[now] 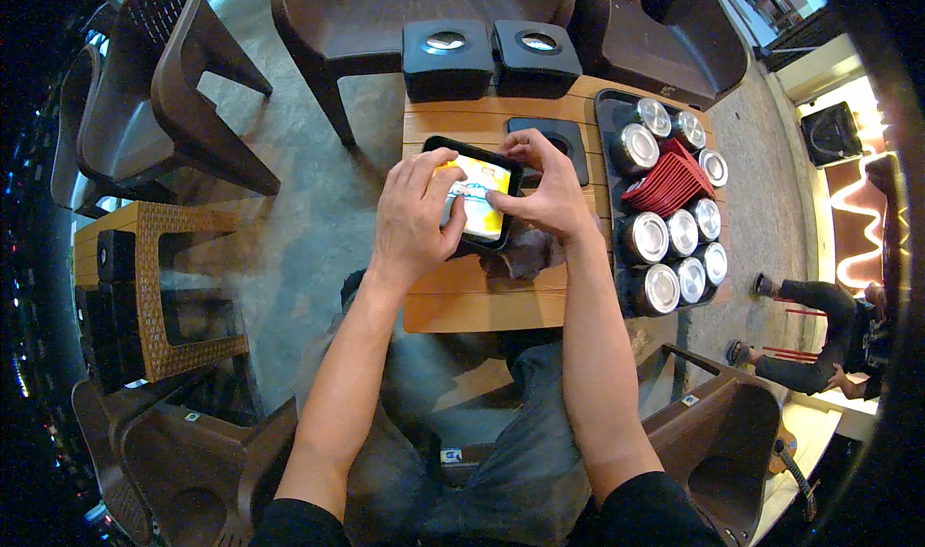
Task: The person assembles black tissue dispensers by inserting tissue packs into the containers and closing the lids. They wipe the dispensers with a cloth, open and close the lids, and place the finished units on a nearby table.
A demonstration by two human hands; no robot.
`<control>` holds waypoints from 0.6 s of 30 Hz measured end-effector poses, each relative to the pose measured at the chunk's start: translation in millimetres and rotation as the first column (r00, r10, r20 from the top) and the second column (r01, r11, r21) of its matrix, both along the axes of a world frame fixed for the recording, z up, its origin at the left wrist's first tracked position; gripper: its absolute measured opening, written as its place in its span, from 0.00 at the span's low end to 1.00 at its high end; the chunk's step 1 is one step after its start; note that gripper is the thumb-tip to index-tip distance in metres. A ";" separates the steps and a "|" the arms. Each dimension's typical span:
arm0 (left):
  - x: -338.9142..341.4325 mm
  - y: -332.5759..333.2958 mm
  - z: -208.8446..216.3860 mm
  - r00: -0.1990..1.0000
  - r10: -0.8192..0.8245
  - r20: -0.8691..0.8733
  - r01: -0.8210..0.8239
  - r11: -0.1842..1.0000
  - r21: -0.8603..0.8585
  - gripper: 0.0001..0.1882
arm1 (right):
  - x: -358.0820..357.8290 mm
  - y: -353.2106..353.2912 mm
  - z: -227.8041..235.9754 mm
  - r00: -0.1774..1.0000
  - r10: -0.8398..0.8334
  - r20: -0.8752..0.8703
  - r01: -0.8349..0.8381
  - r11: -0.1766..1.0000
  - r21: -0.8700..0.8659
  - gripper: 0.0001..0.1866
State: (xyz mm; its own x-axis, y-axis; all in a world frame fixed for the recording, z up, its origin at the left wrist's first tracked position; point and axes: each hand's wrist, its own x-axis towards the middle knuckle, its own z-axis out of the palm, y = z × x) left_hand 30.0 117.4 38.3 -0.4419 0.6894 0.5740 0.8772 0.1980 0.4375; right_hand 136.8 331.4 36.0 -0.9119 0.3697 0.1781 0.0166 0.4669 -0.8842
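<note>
A black open-topped tissue box [492,247] rests on the slatted wooden table, with a yellow-and-white tissue pack [488,221] inside it. Curled over the pack's left side is my left hand [416,212], its thumb and fingers bent against the wrapper. My right hand [551,192] grips from the right, thumb pressed on the pack and fingers at the box's far corner. Just beyond the right hand lies a flat black lid [570,138], partly covered by that hand. A dark brown cloth [525,250] lies crumpled beside the box, under my right wrist.
Two closed black tissue boxes [447,62] with round openings stand at the table's far edge. On the right, a black tray [609,113] carries several silver-topped containers [650,237] and folded red napkins [674,181]. Brown plastic chairs [178,84] surround the table. Someone's legs [809,330] show far right.
</note>
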 end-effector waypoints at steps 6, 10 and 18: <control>-0.3 2.7 0.3 1.000 0.015 -0.013 -0.014 0.999 0.048 0.09 | -0.2 -11.1 2.3 0.985 0.057 -0.163 0.000 0.942 0.334 0.15; -1.1 2.0 -0.4 1.000 0.012 0.011 -0.012 0.999 0.044 0.09 | 1.9 -21.7 6.4 0.986 0.023 -0.163 0.046 0.912 0.407 0.08; -0.6 3.8 -3.6 0.999 0.042 -0.035 -0.042 0.999 0.009 0.12 | -4.5 -30.8 6.5 0.984 0.002 -0.179 0.096 0.838 0.538 0.07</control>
State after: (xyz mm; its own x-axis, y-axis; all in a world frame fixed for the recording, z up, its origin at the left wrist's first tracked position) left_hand 29.3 121.2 34.7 -0.4497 0.6660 0.5951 0.8830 0.2314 0.4083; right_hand 132.2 300.5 42.4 -0.8347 0.2108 0.5087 -0.0720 0.8741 -0.4804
